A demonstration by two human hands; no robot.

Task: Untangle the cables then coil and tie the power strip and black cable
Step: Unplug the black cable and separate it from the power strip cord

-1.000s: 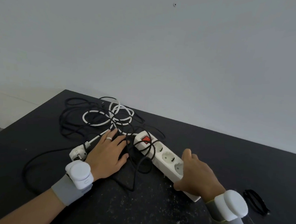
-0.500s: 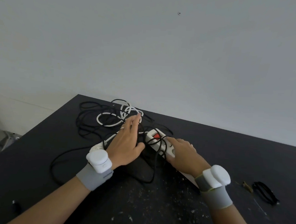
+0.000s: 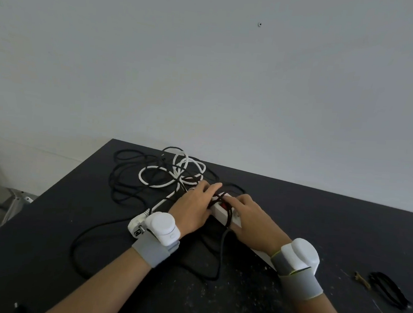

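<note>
Hands [image 3: 193, 210] [image 3: 253, 222] over power strip [image 3: 220, 212] (grip unclear)

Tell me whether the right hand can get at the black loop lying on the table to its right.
Probably yes. The black loop lies on the table right of the right hand, only a small brown scrap beside it, no cable between. The hand would first have to leave the power strip.

The hands [image 3: 191, 212] hide most of the power strip [image 3: 220, 210].

One table [image 3: 318, 225] holds one power strip [image 3: 219, 209], one black cable [image 3: 221, 250], one white cord [image 3: 140, 175], one white plug [image 3: 136, 226], one black band [image 3: 387, 288], one brown scrap [image 3: 361, 281].
</note>
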